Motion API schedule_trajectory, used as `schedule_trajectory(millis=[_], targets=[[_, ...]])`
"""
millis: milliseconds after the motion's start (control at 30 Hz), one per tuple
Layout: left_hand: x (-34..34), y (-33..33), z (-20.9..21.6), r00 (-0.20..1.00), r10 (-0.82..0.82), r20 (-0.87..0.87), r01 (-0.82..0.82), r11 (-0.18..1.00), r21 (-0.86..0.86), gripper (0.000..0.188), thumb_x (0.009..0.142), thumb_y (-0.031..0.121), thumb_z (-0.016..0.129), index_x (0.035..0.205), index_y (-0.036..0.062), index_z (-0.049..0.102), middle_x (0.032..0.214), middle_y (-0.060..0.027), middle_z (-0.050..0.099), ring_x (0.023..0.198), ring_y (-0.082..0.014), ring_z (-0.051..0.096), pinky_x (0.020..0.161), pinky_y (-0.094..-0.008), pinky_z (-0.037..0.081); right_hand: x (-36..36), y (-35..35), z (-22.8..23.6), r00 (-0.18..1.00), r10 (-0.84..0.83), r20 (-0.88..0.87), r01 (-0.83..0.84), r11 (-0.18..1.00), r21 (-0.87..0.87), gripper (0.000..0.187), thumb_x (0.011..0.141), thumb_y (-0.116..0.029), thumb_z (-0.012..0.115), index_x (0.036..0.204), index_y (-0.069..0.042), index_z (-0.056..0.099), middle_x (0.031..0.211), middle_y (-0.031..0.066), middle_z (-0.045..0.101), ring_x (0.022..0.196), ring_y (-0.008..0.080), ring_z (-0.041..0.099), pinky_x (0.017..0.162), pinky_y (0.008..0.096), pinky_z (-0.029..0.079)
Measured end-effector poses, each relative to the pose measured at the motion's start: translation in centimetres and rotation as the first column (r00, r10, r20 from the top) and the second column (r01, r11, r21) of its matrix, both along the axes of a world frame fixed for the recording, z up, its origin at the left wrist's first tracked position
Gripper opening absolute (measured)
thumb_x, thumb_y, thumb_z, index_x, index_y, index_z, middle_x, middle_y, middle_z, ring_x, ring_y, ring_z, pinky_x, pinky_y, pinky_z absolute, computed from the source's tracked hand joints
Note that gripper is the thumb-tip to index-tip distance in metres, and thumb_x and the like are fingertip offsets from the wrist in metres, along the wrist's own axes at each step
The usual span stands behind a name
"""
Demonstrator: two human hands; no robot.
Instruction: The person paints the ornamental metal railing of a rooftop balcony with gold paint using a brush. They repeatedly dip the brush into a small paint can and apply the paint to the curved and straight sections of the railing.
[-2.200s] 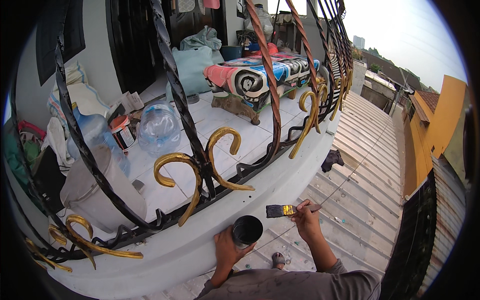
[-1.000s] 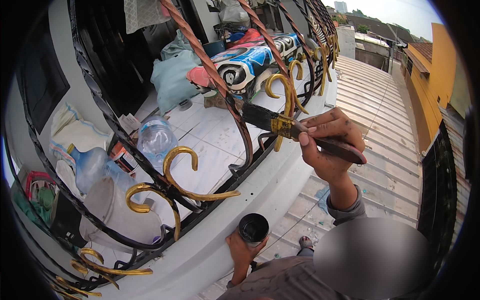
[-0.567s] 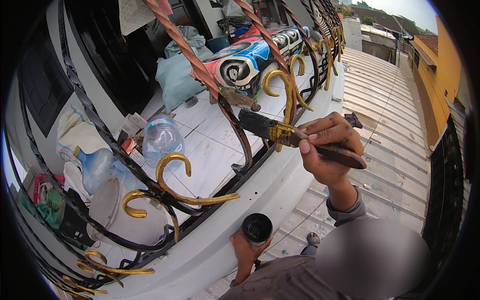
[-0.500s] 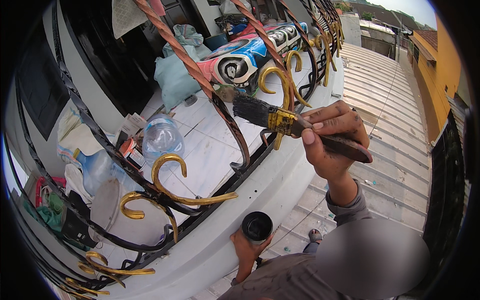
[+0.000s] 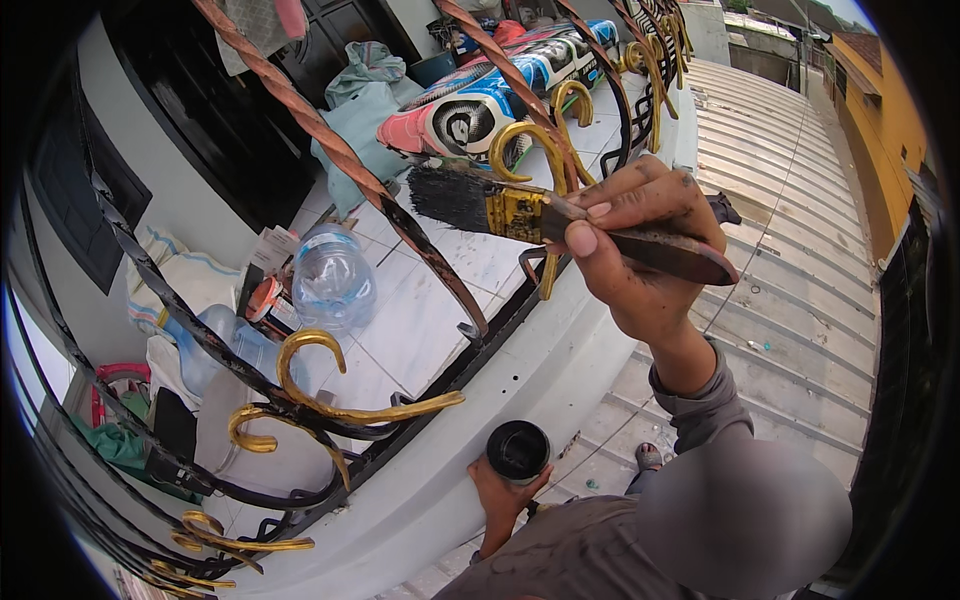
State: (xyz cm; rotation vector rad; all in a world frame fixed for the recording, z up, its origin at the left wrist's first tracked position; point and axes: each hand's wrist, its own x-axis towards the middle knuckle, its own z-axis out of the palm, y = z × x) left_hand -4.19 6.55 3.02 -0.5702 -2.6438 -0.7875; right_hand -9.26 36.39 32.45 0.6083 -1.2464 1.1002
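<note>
My right hand [image 5: 665, 235] pinches the wooden handle of a broad paintbrush [image 5: 515, 212], whose bristles are black and whose ferrule is yellow. The bristle end lies close to a twisted railing bar [image 5: 395, 215]; I cannot tell whether they touch. That bar is reddish brown higher up and black lower down. Below, at the outer side of the white ledge, my left hand [image 5: 495, 497] wraps round a small can of black paint [image 5: 518, 450], held upright with its top uncovered.
Gold scrolls [image 5: 375, 408] stick out from the black railing along the white ledge [image 5: 440, 440]. Behind it, a clear plastic jug [image 5: 335, 280], light-blue sacks [image 5: 350, 150] and a patterned bundle [image 5: 480, 120] rest on the tiled floor. Ribbed roofing [image 5: 780, 260] extends at right.
My right hand has moved the brush left and slightly up, bringing its bristles nearer the twisted bar. My left hand still holds the paint can, and the view has shifted a little.
</note>
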Motion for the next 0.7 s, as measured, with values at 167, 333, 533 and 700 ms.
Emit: schedule_trajectory(millis=[167,333,533,700], targets=[[0.0,0.1,0.5,1.000,-0.005,0.014,0.005,1.000,0.008,0.083,0.062,0.054,0.096,0.120,0.0023,0.066,0.112,-0.0141,0.069,0.108,-0.0364,0.061,0.096,-0.0474,0.039,1.0,-0.5,-0.9,0.997,0.065,0.048,-0.072,0.982,0.172,0.021,0.077,0.003,0.083,0.089,-0.005,0.067,0.084,0.0078,0.072,0.076,0.0177,0.073,0.067,0.0281,0.057],[0.0,-0.1,-0.3,0.999,-0.032,0.022,0.031,0.999,0.038,0.088,0.060,0.053,0.098,0.121,0.0006,0.061,0.117,-0.0161,0.064,0.109,-0.0365,0.058,0.097,-0.0468,0.040,1.9,-0.8,-2.0,0.998,0.019,-0.067,-0.020,1.000,-0.007,0.021,0.074,0.002,0.083,0.088,-0.006,0.070,0.080,0.0057,0.072,0.073,0.0175,0.073,0.063,0.0271,0.056],[-0.1,-0.3,-1.1,0.996,0.007,0.090,-0.006,1.000,-0.015,0.109,0.057,0.052,0.101,0.129,-0.0071,0.045,0.126,-0.0204,0.052,0.114,-0.0358,0.055,0.098,-0.0463,0.043,1.8,-1.4,-1.0,0.997,-0.056,-0.046,0.063,0.982,0.177,0.026,0.067,0.005,0.083,0.086,-0.006,0.069,0.080,0.0047,0.071,0.067,0.0173,0.071,0.057,0.0266,0.055],[0.0,-0.4,-1.2,0.998,-0.004,0.063,0.013,0.989,-0.145,0.104,0.058,0.052,0.099,0.130,-0.0027,0.047,0.124,-0.0170,0.056,0.115,-0.0341,0.055,0.099,-0.0463,0.040,3.1,-1.0,-1.6,0.998,-0.048,-0.050,0.056,0.982,0.181,0.030,0.076,-0.002,0.083,0.098,-0.006,0.063,0.086,0.0094,0.067,0.078,0.0273,0.079,0.064,0.0331,0.065]])
